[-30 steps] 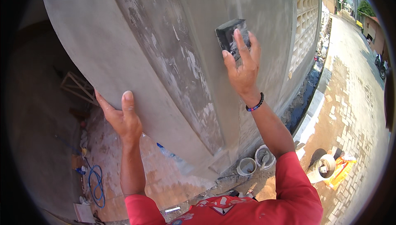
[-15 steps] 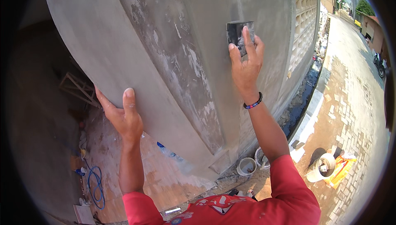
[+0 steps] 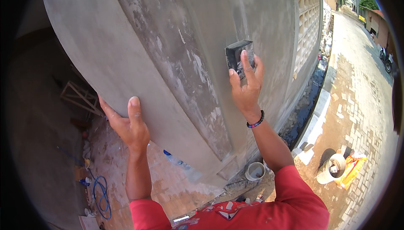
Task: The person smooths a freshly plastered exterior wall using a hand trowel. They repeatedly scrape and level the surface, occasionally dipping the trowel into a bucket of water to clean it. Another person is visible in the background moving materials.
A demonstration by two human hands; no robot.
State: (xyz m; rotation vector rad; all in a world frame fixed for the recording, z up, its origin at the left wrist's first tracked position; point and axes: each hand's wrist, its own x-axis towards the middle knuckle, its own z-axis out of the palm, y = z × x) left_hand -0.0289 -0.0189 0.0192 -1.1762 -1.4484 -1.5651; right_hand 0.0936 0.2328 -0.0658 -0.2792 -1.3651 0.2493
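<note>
My right hand (image 3: 248, 86) grips a black rectangular block (image 3: 240, 55) smeared with pale plaster, thumb on one side and fingers over its face. The block is against the grey plastered wall (image 3: 269, 32), right of a rougher strip (image 3: 185, 57) with whitish streaks; whether its whole underside touches cannot be told. My left hand (image 3: 130, 127) rests at the lower left edge of the smooth grey end face of the wall (image 3: 105, 53). Its thumb points up on that face, and its fingers stretch along the edge, partly hidden behind it.
A bucket of greyish liquid (image 3: 255, 171) stands at the wall's foot. Farther right are another bucket (image 3: 331, 169), an orange sack (image 3: 352, 169) and a dark drainage channel (image 3: 305, 108). A blue hose (image 3: 101, 196) and a wooden frame (image 3: 80, 97) lie in the shaded room at left.
My right hand has moved the black block down and slightly left along the wall, and the block's top edge now shows more. My left hand stays at the wall edge.
</note>
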